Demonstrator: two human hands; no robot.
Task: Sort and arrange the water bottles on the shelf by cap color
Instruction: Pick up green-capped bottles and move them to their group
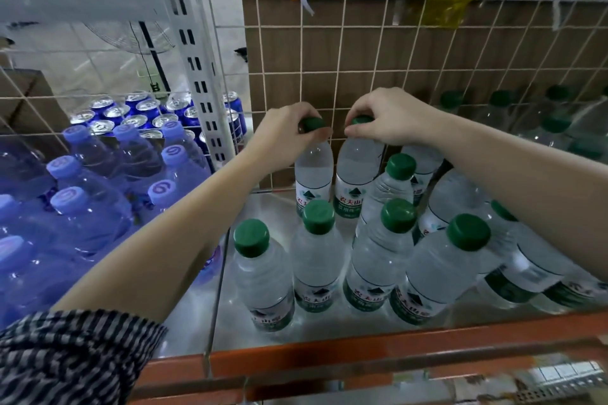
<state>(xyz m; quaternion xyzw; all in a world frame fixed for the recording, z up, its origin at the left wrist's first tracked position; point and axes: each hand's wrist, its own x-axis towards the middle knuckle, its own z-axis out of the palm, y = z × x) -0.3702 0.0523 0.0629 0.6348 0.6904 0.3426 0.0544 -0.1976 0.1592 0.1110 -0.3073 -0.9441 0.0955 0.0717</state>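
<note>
Standing upright at the back of the shelf (329, 355), against the wire grid (362, 59), two green-capped water bottles are held by their tops in the head view. The left bottle (312, 171) has its cap pinched between the curled fingers and thumb of the left hand (286, 131). The right bottle (357, 168), just beside it, has its cap gripped in the same way by the right hand (385, 118). Nearer the orange front rail, further green-capped bottles (317, 240) are gathered in a loose cluster. Most are upright, while those under the right forearm are tilted or lying over. More green caps (556, 123) are dimly seen at the far right, behind clear wrap. Beyond a wire divider (218, 273), the neighbouring compartment on the left is filled with larger purple-capped bottles (69, 200), and blue cans (148, 108) are packed behind them. A striped sleeve (75, 352) is seen at the lower left.
</note>
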